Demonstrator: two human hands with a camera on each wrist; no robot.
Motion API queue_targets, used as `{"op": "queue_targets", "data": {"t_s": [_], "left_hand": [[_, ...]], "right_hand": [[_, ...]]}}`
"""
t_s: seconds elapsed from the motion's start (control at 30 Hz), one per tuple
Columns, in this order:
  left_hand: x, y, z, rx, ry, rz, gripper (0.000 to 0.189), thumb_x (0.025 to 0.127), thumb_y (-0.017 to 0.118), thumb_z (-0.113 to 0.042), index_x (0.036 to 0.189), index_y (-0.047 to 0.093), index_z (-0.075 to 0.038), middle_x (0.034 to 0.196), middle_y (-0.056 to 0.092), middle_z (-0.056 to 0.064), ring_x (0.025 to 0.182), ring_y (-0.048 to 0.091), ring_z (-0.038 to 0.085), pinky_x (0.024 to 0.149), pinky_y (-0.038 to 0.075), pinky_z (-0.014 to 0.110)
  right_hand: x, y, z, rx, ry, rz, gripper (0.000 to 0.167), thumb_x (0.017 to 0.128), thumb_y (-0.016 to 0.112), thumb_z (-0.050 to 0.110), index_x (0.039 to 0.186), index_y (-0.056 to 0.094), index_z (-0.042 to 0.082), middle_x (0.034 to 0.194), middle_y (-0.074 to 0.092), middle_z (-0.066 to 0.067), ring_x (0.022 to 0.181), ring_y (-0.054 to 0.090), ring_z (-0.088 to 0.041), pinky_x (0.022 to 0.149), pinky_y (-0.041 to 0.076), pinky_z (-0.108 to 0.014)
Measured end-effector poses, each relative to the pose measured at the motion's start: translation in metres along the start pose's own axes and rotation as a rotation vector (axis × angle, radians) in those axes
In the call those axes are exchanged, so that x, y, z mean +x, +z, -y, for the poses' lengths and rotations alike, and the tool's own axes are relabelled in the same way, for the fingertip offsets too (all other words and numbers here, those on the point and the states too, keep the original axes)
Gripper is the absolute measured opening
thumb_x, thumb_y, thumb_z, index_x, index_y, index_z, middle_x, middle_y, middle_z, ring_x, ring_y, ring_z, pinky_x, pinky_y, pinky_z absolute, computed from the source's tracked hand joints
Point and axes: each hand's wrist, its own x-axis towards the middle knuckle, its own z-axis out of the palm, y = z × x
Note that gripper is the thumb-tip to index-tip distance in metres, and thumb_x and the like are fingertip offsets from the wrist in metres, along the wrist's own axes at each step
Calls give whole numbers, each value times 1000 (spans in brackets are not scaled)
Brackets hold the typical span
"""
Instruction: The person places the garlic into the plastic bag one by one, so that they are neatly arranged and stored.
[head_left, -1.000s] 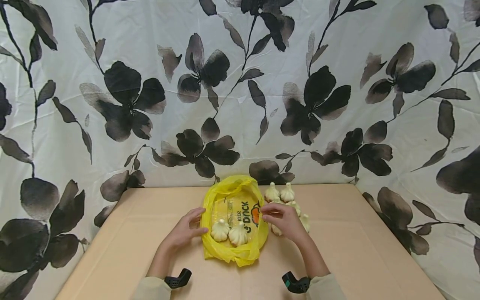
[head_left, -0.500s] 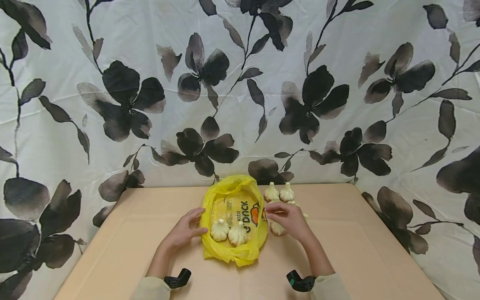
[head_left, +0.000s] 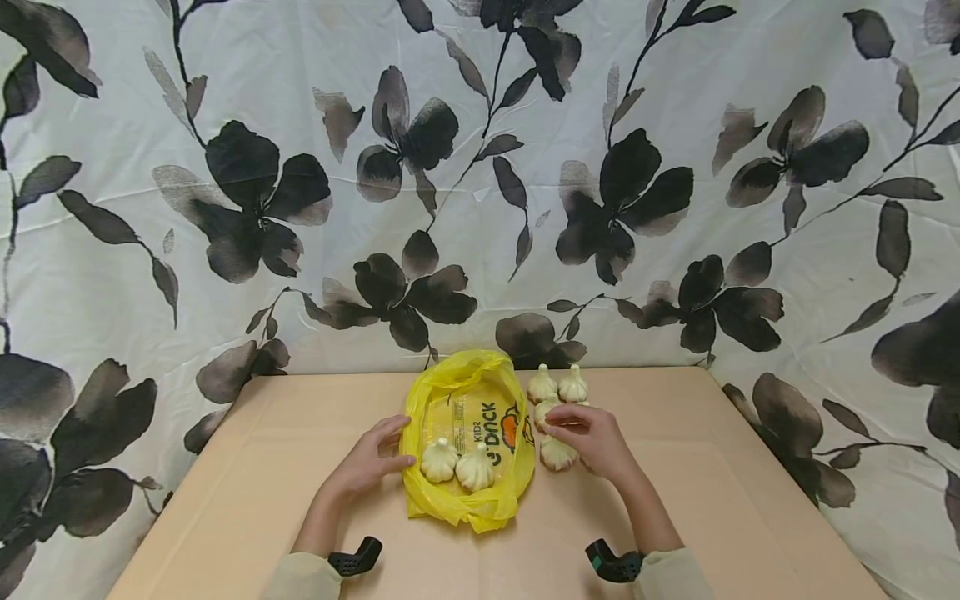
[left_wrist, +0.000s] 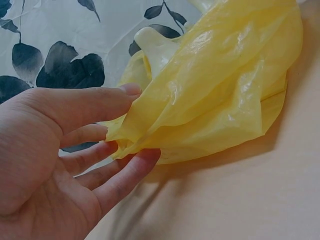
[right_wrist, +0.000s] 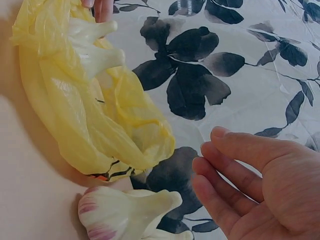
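A yellow plastic bag (head_left: 520,497) stands with its mouth wide, printed inside with dark letters and an orange figure. Two pale garlic bulbs (head_left: 476,468) sit in it. At the bag's left side my left hand (head_left: 363,461) holds the edge, with a fold of plastic (left_wrist: 137,137) between thumb and fingers. My right hand (head_left: 596,442) hovers just right of the bag over loose garlic bulbs, thumb and fingertips near each other with nothing between them. Below those fingers in the right wrist view lies a purple-streaked garlic bulb (right_wrist: 107,212); the hand partly hides others.
Several loose garlic bulbs (head_left: 573,384) are grouped at the right of the bag, near the back edge of the tan table (head_left: 300,408). Behind it hangs a white cloth (head_left: 517,283) with dark flowers.
My right hand has let go of the bag's right rim and moved right, over the loose garlic bulbs. The left hand and the bag have stayed in place.
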Motion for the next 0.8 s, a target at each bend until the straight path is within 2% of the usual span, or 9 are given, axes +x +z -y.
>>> {"op": "queue_targets", "data": {"t_s": [0.17,0.37,0.6,0.8], "left_hand": [[0,0,2,4,7,0,76,82,77,-25,146,40,-8,156,31,14,136,41,41,113,33,56],[1,0,3,9,11,2,75,83,76,-24,146,40,-8,156,31,15,136,41,41,112,34,56],[0,1,2,11,-1,-8,75,82,77,-23,146,41,-8,155,33,14,135,42,40,113,33,56],[0,1,2,10,3,-8,74,83,76,-22,146,41,-8,156,31,15,135,41,40,113,32,57]], "right_hand": [[-1,-5,-3,-30,-17,-13,22,83,74,12,103,72,5,103,72,-12,93,69,-21,80,58,-22],[-3,-10,-6,-32,-24,-27,22,83,72,2,105,70,-1,106,70,-19,95,69,-31,79,58,-22],[-6,-19,-12,-28,6,-30,24,84,74,10,106,71,4,105,71,-13,93,69,-17,80,56,-18],[-8,-25,-18,-17,0,-39,24,83,74,10,106,71,3,104,71,-14,90,70,-14,78,57,-19]]}}
